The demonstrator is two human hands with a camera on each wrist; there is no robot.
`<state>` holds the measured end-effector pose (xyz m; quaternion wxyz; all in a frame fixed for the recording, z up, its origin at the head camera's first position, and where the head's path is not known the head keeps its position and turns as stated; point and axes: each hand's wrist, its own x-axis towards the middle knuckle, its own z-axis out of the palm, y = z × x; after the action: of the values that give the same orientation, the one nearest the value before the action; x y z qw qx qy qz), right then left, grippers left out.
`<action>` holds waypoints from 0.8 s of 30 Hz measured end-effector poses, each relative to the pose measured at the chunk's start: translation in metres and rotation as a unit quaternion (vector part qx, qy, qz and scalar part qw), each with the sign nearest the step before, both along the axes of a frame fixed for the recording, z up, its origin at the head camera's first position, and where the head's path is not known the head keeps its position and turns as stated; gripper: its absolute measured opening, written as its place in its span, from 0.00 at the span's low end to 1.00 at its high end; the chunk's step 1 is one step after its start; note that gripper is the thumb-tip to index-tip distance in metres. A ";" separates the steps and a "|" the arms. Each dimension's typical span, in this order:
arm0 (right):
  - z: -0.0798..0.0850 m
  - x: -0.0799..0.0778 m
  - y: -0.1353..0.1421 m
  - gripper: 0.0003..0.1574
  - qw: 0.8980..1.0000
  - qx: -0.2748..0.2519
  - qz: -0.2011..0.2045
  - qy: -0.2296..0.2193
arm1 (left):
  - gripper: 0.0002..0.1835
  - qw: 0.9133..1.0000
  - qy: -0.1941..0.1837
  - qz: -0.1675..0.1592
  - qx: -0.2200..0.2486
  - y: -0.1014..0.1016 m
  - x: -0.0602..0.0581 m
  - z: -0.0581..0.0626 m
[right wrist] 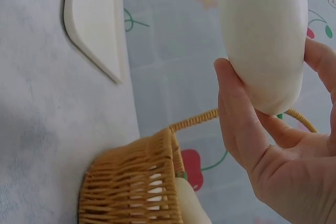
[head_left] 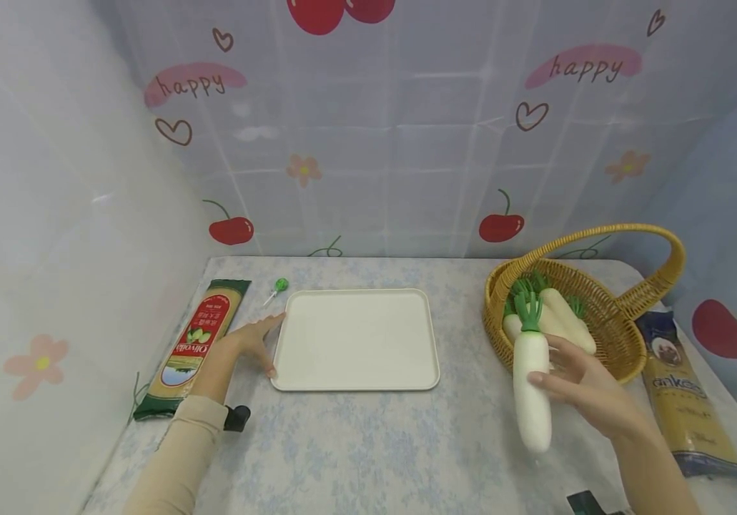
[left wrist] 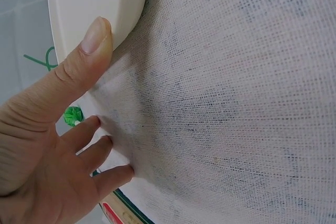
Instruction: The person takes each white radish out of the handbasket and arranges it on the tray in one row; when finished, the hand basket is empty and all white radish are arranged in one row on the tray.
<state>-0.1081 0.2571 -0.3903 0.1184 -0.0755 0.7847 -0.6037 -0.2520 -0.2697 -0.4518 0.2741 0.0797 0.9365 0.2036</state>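
My right hand (head_left: 590,390) grips a white radish (head_left: 532,390) with a green leafy top, thumb on one side and fingers on the other. The radish is raised in front of the wicker basket (head_left: 628,350), leaves pointing away from me. Seen from the right wrist, the radish (right wrist: 265,35) fills the upper part between thumb and fingers. More white radishes (head_left: 564,318) lie inside the basket. My left hand (head_left: 249,343) is at the left edge of a white rectangular tray (head_left: 355,340), fingers spread; in the left wrist view the thumb overlaps the tray's rim (left wrist: 126,24).
A green-and-red pasta packet (head_left: 194,343) lies left of the tray, partly behind my left forearm. A green lollipop (head_left: 280,285) rests near the tray's far left corner. Right of the basket is a yellow-and-blue packet (head_left: 690,400). A patterned curtain (head_left: 374,157) hangs along the table's back edge.
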 end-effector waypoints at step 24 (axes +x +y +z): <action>-0.013 -0.018 -0.039 0.41 0.998 -0.048 0.046 -0.003 | 0.69 1.000 -0.002 -0.002 0.008 -0.002 -0.001 -0.002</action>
<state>-0.1258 0.2177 -0.4035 0.1449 -0.1155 0.7501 -0.6348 -0.2529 -0.2719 -0.4534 0.2757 0.0831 0.9341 0.2113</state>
